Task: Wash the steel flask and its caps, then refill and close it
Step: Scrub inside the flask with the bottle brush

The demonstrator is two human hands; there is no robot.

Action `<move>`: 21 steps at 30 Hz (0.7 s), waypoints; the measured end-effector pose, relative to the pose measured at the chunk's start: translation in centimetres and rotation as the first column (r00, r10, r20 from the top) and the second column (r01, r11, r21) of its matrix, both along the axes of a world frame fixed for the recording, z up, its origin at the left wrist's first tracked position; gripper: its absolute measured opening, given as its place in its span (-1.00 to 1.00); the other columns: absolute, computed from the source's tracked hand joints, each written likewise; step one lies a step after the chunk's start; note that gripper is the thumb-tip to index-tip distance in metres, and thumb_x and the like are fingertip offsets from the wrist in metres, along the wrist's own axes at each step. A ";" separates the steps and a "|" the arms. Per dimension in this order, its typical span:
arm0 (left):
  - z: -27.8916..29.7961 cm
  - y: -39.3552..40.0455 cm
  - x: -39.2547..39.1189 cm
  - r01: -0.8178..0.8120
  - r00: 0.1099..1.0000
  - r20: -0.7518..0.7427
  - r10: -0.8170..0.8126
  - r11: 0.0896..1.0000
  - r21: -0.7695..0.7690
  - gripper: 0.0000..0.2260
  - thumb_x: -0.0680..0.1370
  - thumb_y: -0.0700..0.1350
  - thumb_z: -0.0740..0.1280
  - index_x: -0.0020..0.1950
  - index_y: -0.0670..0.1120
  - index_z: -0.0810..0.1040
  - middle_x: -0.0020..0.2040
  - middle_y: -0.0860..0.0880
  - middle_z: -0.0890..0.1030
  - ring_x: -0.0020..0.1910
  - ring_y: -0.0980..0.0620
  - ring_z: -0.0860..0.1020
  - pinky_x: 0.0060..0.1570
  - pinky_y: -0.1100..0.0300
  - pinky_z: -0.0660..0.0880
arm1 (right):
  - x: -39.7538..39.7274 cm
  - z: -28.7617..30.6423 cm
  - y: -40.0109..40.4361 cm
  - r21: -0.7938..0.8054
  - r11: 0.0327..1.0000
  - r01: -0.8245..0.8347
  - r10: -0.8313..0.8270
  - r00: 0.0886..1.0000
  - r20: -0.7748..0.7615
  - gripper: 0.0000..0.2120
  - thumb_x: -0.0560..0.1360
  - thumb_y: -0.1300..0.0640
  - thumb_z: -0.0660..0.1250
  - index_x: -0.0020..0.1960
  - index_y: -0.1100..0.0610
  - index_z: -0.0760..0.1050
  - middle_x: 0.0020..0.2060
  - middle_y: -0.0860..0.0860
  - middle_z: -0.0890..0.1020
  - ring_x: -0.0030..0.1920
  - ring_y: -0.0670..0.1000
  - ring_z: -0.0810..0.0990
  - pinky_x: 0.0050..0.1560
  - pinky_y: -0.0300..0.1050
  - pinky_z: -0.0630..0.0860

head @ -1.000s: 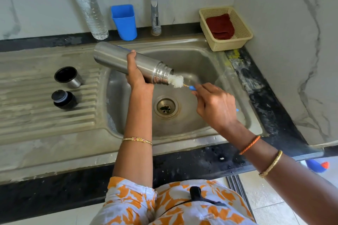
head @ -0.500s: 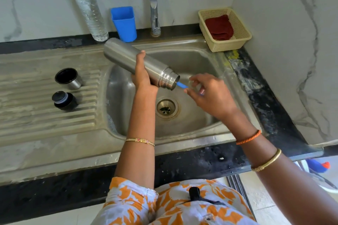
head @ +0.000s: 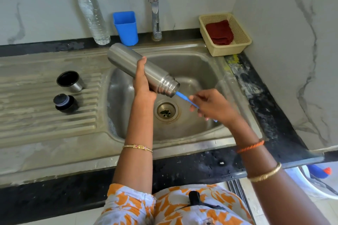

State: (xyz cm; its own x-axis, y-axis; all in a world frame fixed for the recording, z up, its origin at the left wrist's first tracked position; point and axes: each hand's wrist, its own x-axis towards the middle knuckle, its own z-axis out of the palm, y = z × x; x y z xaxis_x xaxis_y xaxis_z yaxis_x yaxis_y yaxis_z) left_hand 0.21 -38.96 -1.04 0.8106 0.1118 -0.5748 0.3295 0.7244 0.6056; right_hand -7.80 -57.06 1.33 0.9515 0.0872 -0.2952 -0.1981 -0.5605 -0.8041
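Head view: left hand (head: 144, 86) grips steel flask (head: 140, 68) tilted mouth-down over the sink basin (head: 201, 64), right hand (head: 214, 106) pinches blue bottle-brush handle (head: 184, 97) run inside; both caps on drainboard unwashed; scrubbing step, next likely withdrawing brush, rinsing.

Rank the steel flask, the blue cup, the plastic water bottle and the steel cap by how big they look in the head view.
1. steel flask, though it is nearest the camera
2. plastic water bottle, close to the flask in length
3. blue cup
4. steel cap, plainly smallest
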 end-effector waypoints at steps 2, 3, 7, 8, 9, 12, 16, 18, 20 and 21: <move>-0.1 0.1 0.0 -0.028 0.999 -0.026 0.029 0.999 0.026 -0.26 0.29 0.10 0.56 0.37 -0.09 0.37 0.16 -0.19 0.58 0.05 -0.18 0.63 -0.05 -0.17 0.61 | -1.5 -1.4 1.2 -0.368 0.928 0.058 0.070 0.943 0.326 -0.74 0.51 0.01 0.34 0.14 0.11 0.55 -0.09 -0.03 0.62 -0.23 0.01 0.58 -0.17 -0.10 0.53; -0.2 0.2 0.0 -0.043 0.998 -0.035 0.044 0.999 0.034 -0.25 0.28 0.10 0.56 0.37 -0.09 0.37 0.16 -0.19 0.59 0.04 -0.18 0.63 -0.06 -0.17 0.61 | -2.1 -1.9 1.9 -0.445 0.890 0.097 0.098 0.913 0.395 -0.72 0.50 -0.01 0.35 0.16 0.07 0.54 -0.05 -0.02 0.61 -0.20 0.07 0.60 -0.15 -0.04 0.54; -0.5 0.2 -0.1 -0.036 0.998 -0.047 0.039 0.997 0.065 -0.28 0.29 0.10 0.55 0.35 -0.11 0.39 0.15 -0.18 0.60 0.04 -0.16 0.64 -0.09 -0.11 0.63 | -2.0 -3.0 3.1 -0.375 0.915 0.147 0.069 0.860 0.505 -0.86 0.52 0.11 0.34 -0.04 0.16 0.61 -0.27 0.07 0.61 -0.35 0.11 0.55 -0.33 -0.01 0.52; -0.5 0.3 -0.1 -0.025 0.999 -0.032 0.027 0.997 0.068 -0.32 0.31 0.10 0.54 0.34 -0.11 0.40 0.13 -0.17 0.61 0.03 -0.14 0.64 -0.10 -0.08 0.63 | -1.5 -2.8 2.9 -0.254 0.961 0.107 0.011 0.906 0.423 -0.85 0.52 0.13 0.34 -0.09 0.18 0.63 -0.35 0.09 0.59 -0.42 0.05 0.51 -0.40 -0.07 0.49; -0.4 0.5 -0.2 -0.007 1.000 -0.004 0.008 0.998 0.057 -0.37 0.35 0.09 0.51 0.33 -0.13 0.42 0.09 -0.15 0.61 0.01 -0.12 0.64 -0.11 -0.05 0.63 | -0.9 -2.3 2.5 -0.047 0.996 0.075 -0.062 0.972 0.227 -0.83 0.54 0.14 0.32 -0.13 0.20 0.63 -0.41 0.09 0.55 -0.50 -0.02 0.43 -0.51 -0.15 0.41; 0.1 0.9 -0.2 0.065 0.994 0.093 -0.063 0.998 -0.016 -0.58 0.47 0.04 0.42 0.22 -0.13 0.47 -0.02 -0.14 0.61 -0.03 -0.10 0.61 0.03 -0.07 0.60 | 0.7 -0.5 0.7 0.559 0.800 0.217 0.066 0.895 -0.442 -0.77 0.60 0.19 0.17 -0.11 0.28 0.54 -0.48 -0.02 0.34 -0.59 -0.17 0.19 -0.67 -0.34 0.10; 0.9 1.5 0.6 0.142 0.987 0.072 -0.146 0.988 0.054 -0.65 0.46 0.01 0.44 0.16 -0.10 0.48 0.01 -0.11 0.61 0.02 -0.07 0.60 0.02 -0.05 0.60 | 1.8 -1.2 -0.4 0.412 0.910 0.046 0.071 0.962 -0.264 -0.73 0.60 0.12 0.21 -0.06 0.28 0.58 -0.45 -0.02 0.42 -0.57 -0.15 0.30 -0.59 -0.29 0.26; 1.2 1.8 1.1 0.164 0.986 0.006 -0.167 0.974 0.159 -0.62 0.43 -0.01 0.48 0.16 -0.08 0.46 0.08 -0.12 0.60 0.09 -0.10 0.58 0.06 -0.08 0.57 | 1.8 -2.3 0.3 -0.006 1.000 -0.020 0.020 0.997 0.076 -0.75 0.53 0.01 0.34 -0.13 0.20 0.61 -0.45 -0.03 0.49 -0.51 -0.13 0.39 -0.44 -0.19 0.40; 1.3 1.7 1.3 0.169 0.986 -0.055 -0.161 0.958 0.230 -0.62 0.42 -0.02 0.51 0.13 -0.07 0.44 0.08 -0.12 0.59 0.07 -0.09 0.57 0.03 -0.07 0.56 | 1.8 -3.6 1.3 -0.233 0.971 0.062 0.022 0.939 0.343 -0.79 0.50 -0.02 0.37 -0.17 0.12 0.61 -0.43 -0.01 0.52 -0.39 -0.01 0.48 -0.31 -0.09 0.48; 1.3 1.7 1.2 0.170 0.985 -0.070 -0.158 0.953 0.249 -0.61 0.42 -0.03 0.51 0.13 -0.07 0.43 0.07 -0.11 0.58 0.04 -0.08 0.56 -0.04 -0.04 0.55 | 1.6 -4.0 1.9 -0.247 0.965 0.092 0.017 0.913 0.407 -0.80 0.51 -0.01 0.36 -0.14 0.11 0.62 -0.40 0.01 0.54 -0.35 0.05 0.50 -0.29 -0.04 0.50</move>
State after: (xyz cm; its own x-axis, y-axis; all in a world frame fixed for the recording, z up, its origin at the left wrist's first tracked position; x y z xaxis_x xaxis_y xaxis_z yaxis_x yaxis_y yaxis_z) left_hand 1.45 -37.30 0.28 0.8018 0.1268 -0.5840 0.4644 0.4829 0.7424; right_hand -6.22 -55.17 -2.68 0.9941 0.0223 0.1064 0.0865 -0.7553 -0.6497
